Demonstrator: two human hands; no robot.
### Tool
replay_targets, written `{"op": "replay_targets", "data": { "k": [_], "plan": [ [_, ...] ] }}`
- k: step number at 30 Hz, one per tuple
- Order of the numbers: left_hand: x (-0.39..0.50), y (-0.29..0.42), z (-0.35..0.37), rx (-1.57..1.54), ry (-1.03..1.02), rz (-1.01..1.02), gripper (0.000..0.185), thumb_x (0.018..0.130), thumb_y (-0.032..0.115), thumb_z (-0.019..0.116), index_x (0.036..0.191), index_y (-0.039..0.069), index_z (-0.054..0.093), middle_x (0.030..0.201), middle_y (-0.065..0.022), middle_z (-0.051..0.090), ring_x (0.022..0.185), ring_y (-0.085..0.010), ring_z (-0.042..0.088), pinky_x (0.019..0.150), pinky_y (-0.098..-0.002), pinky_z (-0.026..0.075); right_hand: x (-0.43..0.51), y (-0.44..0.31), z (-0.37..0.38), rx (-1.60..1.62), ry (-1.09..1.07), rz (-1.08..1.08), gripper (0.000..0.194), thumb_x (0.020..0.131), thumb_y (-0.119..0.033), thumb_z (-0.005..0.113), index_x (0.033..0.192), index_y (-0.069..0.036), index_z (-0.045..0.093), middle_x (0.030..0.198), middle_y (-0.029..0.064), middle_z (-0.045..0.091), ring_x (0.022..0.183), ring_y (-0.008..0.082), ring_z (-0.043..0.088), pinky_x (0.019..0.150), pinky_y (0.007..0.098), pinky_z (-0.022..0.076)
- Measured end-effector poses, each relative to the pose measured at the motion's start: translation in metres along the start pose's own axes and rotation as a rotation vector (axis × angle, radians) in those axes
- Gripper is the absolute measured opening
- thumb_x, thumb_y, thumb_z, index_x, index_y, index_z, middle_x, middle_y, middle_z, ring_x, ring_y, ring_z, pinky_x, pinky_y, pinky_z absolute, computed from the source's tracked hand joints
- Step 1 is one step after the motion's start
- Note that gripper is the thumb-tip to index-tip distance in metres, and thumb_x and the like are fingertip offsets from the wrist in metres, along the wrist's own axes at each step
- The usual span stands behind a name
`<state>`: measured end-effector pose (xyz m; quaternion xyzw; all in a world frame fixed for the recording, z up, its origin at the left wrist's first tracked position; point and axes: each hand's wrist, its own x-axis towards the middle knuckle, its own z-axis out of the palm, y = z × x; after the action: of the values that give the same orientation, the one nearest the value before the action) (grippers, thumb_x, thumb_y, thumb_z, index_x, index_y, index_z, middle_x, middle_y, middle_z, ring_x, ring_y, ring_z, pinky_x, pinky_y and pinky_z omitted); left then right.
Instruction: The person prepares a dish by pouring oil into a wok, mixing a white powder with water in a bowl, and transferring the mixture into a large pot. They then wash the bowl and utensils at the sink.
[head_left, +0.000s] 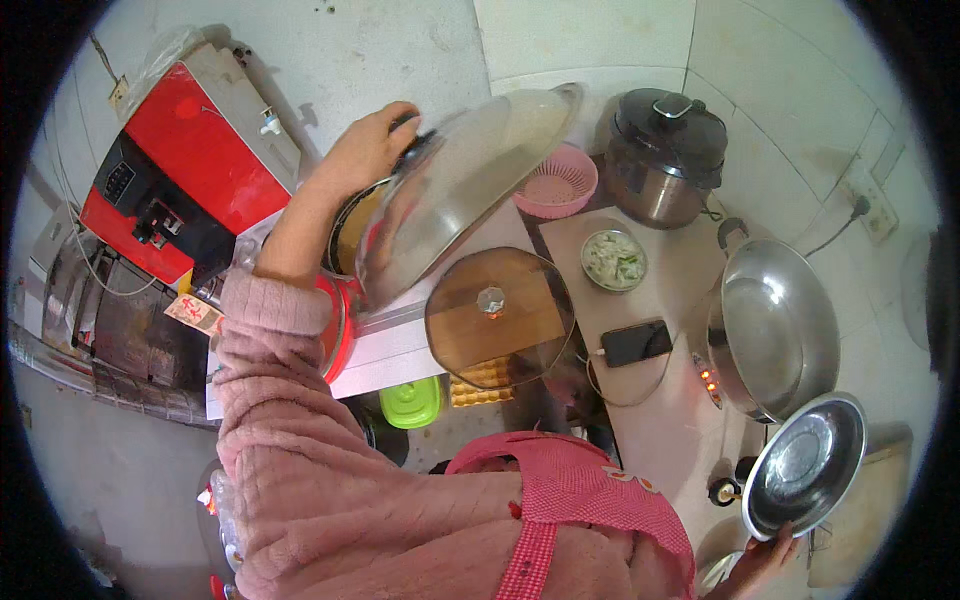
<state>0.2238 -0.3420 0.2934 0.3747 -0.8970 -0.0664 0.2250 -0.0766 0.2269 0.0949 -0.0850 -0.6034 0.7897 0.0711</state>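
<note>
My left hand (371, 146) grips the dark knob of a large domed lid (480, 180). The lid is tipped on its side above the left part of the counter, slightly blurred. Behind it, a round container with a dark rim (349, 232) is partly hidden. My right hand (772, 551) holds a shiny metal basin (799, 465) by its lower rim at the lower right. The basin is tilted, with its bare inside showing. Just beyond it, a wide stainless steel pan (780, 330) sits on the counter, beside small glowing red lights.
A glass lid (495, 345) lies over a wooden board. Nearby are a bowl of chopped greens (613, 259), a phone (636, 343) on a cable, a pink basket (559, 184) and an electric pressure cooker (664, 161). A red-and-black dispenser (187, 165) stands left.
</note>
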Motion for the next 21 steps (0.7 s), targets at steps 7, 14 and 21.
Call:
{"op": "replay_targets", "data": {
  "k": [7, 14, 21],
  "plan": [
    [0.027, -0.170, 0.051, 0.312, 0.000, -0.243, 0.044, 0.084, 0.036, 0.056, 0.118, 0.008, 0.055, 0.106, -0.0247, 0.060, 0.098, -0.0392, 0.058, 0.085, -0.0432, 0.046, -0.013, 0.013, 0.021, -0.080, -0.124, 0.078, 0.038, 0.084, -0.026, 0.059, 0.117, -0.009, 0.051, 0.090, 0.0016, 0.060, 0.060, 0.0074, 0.050, 0.043, 0.0192, 0.0296],
    [0.025, -0.230, 0.103, 0.484, -0.037, -0.391, 0.045, 0.081, 0.032, 0.061, 0.122, 0.016, 0.053, 0.104, -0.0247, 0.056, 0.100, -0.0393, 0.056, 0.085, -0.0436, 0.047, -0.001, 0.012, -0.016, -0.103, -0.140, 0.147, 0.044, 0.084, -0.023, 0.059, 0.124, -0.008, 0.049, 0.110, 0.0073, 0.057, 0.100, 0.0194, 0.057, 0.075, 0.0275, 0.0479],
    [0.006, -0.299, 0.099, 0.292, -0.070, -0.301, 0.049, 0.079, 0.023, 0.064, 0.122, 0.004, 0.052, 0.111, -0.0208, 0.059, 0.106, -0.0362, 0.054, 0.091, -0.0418, 0.042, -0.014, -0.028, 0.037, -0.107, -0.053, 0.048, 0.040, 0.084, -0.015, 0.058, 0.121, -0.006, 0.049, 0.108, 0.0093, 0.059, 0.093, 0.0196, 0.059, 0.071, 0.0319, 0.0527]
  ]
}}
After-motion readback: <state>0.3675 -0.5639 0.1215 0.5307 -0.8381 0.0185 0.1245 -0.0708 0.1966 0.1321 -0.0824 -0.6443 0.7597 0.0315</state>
